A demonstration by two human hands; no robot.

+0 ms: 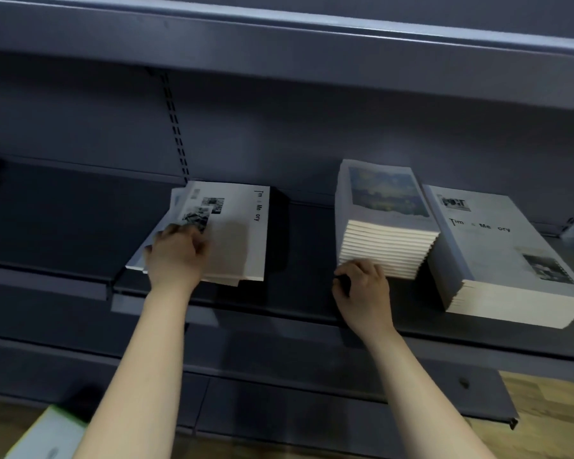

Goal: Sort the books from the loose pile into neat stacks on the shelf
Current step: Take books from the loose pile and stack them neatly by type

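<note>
While the left hand (176, 253) presses flat on the loose white paperback pile (226, 233) lying leftward, the curled, empty right hand (362, 283) touches the tall cream-paged stack (383, 220).

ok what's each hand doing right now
left hand: pressed flat on the loose books, grip unclear
right hand: curled against the middle stack, grip unclear

Loose pile (226, 233) of white books lies askew on the shelf (299, 293); two neat stacks (385, 220) (504, 253) stand right.
</note>
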